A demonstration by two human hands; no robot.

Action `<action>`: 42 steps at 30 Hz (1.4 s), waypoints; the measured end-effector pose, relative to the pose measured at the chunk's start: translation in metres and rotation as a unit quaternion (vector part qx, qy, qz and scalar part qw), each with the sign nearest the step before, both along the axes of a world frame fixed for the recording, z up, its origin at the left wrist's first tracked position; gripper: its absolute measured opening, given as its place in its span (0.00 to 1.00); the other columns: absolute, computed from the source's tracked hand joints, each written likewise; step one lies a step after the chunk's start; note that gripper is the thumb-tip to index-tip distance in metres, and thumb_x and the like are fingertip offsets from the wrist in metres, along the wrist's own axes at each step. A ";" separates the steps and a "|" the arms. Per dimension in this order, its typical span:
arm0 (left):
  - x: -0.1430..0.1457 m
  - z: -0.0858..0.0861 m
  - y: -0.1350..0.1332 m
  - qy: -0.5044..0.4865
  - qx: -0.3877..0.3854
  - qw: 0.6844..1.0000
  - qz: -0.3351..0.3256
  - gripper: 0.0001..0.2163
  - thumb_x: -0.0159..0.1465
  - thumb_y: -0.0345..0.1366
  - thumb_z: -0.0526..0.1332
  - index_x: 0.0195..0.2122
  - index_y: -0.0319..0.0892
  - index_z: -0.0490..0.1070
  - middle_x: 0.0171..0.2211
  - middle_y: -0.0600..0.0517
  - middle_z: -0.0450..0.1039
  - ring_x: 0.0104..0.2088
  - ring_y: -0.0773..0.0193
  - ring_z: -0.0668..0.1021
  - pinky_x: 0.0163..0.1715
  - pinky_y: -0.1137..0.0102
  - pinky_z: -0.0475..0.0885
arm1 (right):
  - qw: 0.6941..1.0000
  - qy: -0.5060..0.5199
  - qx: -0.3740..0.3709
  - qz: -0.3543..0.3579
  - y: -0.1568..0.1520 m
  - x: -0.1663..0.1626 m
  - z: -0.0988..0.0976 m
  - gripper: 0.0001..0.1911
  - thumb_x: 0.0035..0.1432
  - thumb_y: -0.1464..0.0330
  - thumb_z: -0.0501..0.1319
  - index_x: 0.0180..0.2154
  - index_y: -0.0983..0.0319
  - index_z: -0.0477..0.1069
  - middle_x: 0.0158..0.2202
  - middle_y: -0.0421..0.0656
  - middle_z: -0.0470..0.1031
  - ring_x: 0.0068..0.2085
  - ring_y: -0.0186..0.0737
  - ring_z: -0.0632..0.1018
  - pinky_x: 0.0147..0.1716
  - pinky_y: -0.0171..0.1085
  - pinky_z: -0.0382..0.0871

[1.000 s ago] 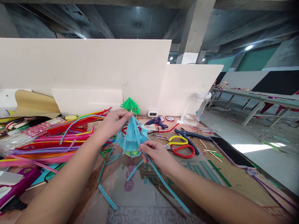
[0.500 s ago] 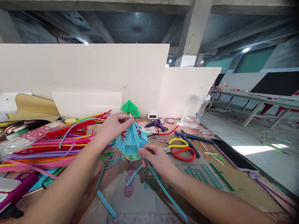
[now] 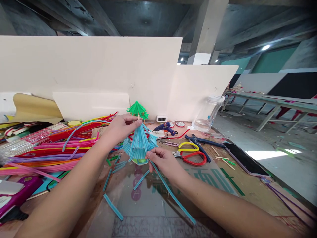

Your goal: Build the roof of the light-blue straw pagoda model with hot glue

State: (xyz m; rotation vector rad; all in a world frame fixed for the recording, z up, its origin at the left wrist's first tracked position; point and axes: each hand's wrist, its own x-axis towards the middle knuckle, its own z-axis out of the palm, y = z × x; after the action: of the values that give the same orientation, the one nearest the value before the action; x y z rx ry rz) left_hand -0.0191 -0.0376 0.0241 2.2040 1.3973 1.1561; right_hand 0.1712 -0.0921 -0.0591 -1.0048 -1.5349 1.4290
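Observation:
A small pavilion-like model stands in the middle, with a tiered blue roof (image 3: 140, 140) made of fuzzy pipe cleaners. My left hand (image 3: 125, 127) is closed in a pinch at the peak of this blue roof, beside a thin wooden post. Between the thumb and fingers of my right hand (image 3: 159, 162) is a long blue pipe cleaner (image 3: 177, 200), its free end trailing toward me and its other end against the roof's lower right edge. Just behind the left fingers rises a green pipe-cleaner roof (image 3: 137, 109). Cut blue pieces (image 3: 113, 206) lie in front.
Bundles of coloured pipe cleaners (image 3: 56, 148) cover the left side, near a magenta device (image 3: 22, 195). To the right lie scissors (image 3: 194, 155), blue-handled pliers (image 3: 203, 145), a glue gun (image 3: 164, 127) and a phone (image 3: 244, 158). A water jug (image 3: 205, 115) and small clock (image 3: 161, 118) stand behind.
The camera view has tilted down slightly. Both hands keep their grips, and the trailing end of the blue pipe cleaner has shifted a little up and left in view.

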 end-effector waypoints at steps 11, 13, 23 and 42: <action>-0.006 0.002 -0.001 0.080 0.010 0.996 -0.028 0.24 0.63 0.56 0.52 0.46 0.43 0.75 0.47 0.48 0.74 0.46 0.55 0.75 0.46 0.65 0.69 | 1.000 -0.020 0.011 -0.012 0.002 0.004 0.003 0.14 0.58 0.56 0.60 0.30 0.61 0.70 0.19 0.36 0.72 0.20 0.30 0.62 0.21 0.33 0.54; -0.006 0.003 -0.004 0.105 -0.005 0.994 -0.021 0.29 0.59 0.58 0.57 0.55 0.45 0.69 0.54 0.47 0.69 0.51 0.53 0.73 0.50 0.63 0.68 | 1.000 -0.013 0.014 -0.012 0.002 0.004 0.002 0.15 0.58 0.56 0.59 0.29 0.61 0.70 0.19 0.36 0.72 0.20 0.30 0.62 0.22 0.33 0.55; 0.008 0.004 -0.014 0.151 0.028 0.988 0.010 0.30 0.59 0.52 0.60 0.59 0.40 0.64 0.52 0.46 0.69 0.48 0.55 0.74 0.49 0.63 0.68 | 1.000 -0.006 0.022 -0.021 0.004 0.005 0.003 0.15 0.57 0.56 0.60 0.29 0.61 0.70 0.20 0.37 0.73 0.19 0.30 0.63 0.21 0.33 0.56; 0.018 -0.002 -0.020 0.188 0.097 0.977 0.011 0.28 0.59 0.51 0.59 0.58 0.42 0.65 0.51 0.46 0.69 0.51 0.52 0.72 0.51 0.62 0.66 | 0.974 0.201 -0.108 0.006 0.006 0.011 0.009 0.17 0.50 0.60 0.68 0.25 0.62 0.63 0.21 0.33 0.55 0.22 0.28 0.55 0.21 0.31 0.49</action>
State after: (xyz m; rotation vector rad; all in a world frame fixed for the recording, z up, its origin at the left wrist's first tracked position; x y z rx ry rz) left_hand -0.0008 -0.0573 0.0224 2.6595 1.5051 0.9505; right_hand 0.1826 -0.0857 -0.0498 -0.7672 -1.1108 1.7128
